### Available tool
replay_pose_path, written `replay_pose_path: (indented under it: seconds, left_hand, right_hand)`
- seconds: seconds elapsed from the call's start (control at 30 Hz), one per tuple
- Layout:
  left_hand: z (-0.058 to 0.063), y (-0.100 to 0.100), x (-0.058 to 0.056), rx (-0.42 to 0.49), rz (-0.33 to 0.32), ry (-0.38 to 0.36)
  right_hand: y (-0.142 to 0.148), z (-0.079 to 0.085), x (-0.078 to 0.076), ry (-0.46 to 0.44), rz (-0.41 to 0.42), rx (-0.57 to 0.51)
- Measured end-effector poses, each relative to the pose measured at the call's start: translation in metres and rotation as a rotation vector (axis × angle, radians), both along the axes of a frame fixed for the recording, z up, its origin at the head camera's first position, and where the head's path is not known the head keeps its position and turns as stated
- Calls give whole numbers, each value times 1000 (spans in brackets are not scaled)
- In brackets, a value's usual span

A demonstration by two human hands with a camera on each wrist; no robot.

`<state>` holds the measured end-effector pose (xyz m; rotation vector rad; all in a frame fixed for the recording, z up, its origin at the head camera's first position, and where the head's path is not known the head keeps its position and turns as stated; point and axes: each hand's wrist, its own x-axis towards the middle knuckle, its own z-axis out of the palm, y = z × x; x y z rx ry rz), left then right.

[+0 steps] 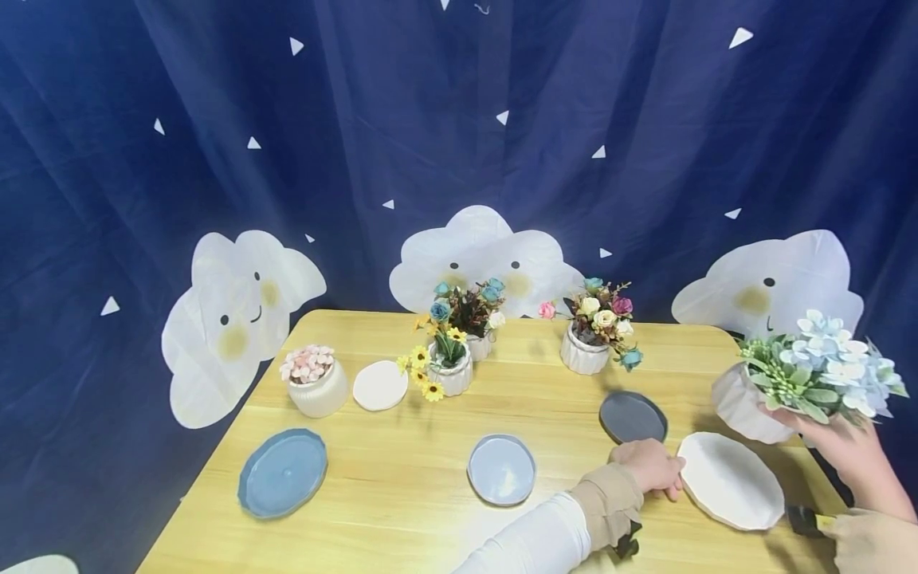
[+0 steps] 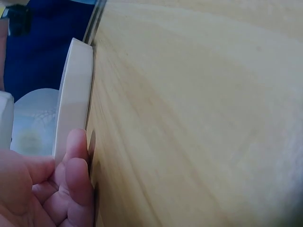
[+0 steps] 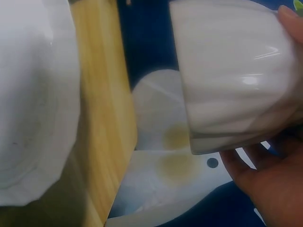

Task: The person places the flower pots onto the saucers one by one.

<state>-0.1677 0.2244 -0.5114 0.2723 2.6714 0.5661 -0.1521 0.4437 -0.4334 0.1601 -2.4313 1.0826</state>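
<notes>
At the right of the head view, my left hand (image 1: pixel 649 466) pinches the left edge of a white plate (image 1: pixel 731 481) with a faceted rim. In the left wrist view the thumb lies on one side of the plate's rim (image 2: pixel 75 90), with the fingers (image 2: pixel 77 175) curled close to the tabletop. My right hand (image 1: pixel 842 446) grips a white ribbed flowerpot (image 1: pixel 749 402) holding pale blue flowers (image 1: pixel 835 359) and green leaves. The pot is tilted and held above the table, beyond the white plate. In the right wrist view, fingers and thumb hold the pot (image 3: pixel 232 75) from both sides.
A dark grey plate (image 1: pixel 633 416) lies just beyond my left hand. Leftward are a light blue-grey plate (image 1: pixel 502 470), a blue plate (image 1: pixel 283 473) and a small white plate (image 1: pixel 380 386). Several potted flowers, including a pink one (image 1: pixel 315 387), stand farther back on the wooden table (image 1: pixel 387 494).
</notes>
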Motion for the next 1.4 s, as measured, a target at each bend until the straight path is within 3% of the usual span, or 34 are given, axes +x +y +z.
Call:
replay_pose_path:
  seconds: [0.13,0.37,0.53,0.63,0.77,1.17,1.4]
  left_hand:
    - [3,-2,0,5,-7,1]
    - [3,-3,1,19,-4,14]
    - [3,-4,1,35,-1,10]
    - [2,-4,1,38,2,6]
    - [2,-4,2,32,0,10]
    - [3,-5,2,34,-9,15]
    - [2,-6,2,43,-31,18]
  right_hand:
    - [-3,-3,11,-40,-20,7]
    - [-5,-14,30,-43,21,-40]
    - [-7,-27,48,-124,-59,-12]
    - [-10,-31,50,-121,-42,-31]
    - [-16,-33,50,-78,44,-88]
    - [-27,-54,62,-153,-20,-87]
    - [-32,-64,64,-113,45,-118]
